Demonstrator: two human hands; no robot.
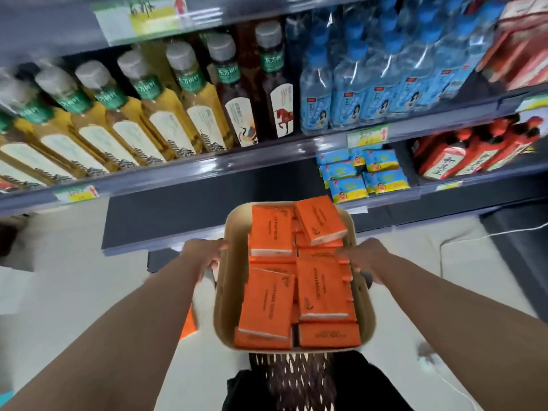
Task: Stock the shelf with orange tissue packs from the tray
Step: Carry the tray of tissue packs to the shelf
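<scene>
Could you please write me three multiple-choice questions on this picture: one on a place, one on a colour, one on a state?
1. How is the tray held?
A. The left hand and right hand grip its sides.
B. One hand holds it.
C. It rests on the floor.
2. What colour are the tissue packs in it?
A. Blue.
B. Orange.
C. White.
3. Where do the blue packs lie?
A. In the tray.
B. Among the bottles.
C. On the lower shelf, right of its bare stretch.
Answers: A, a hand curls round each side; B, every pack in the tray is orange; C, they sit below the water bottles.
</scene>
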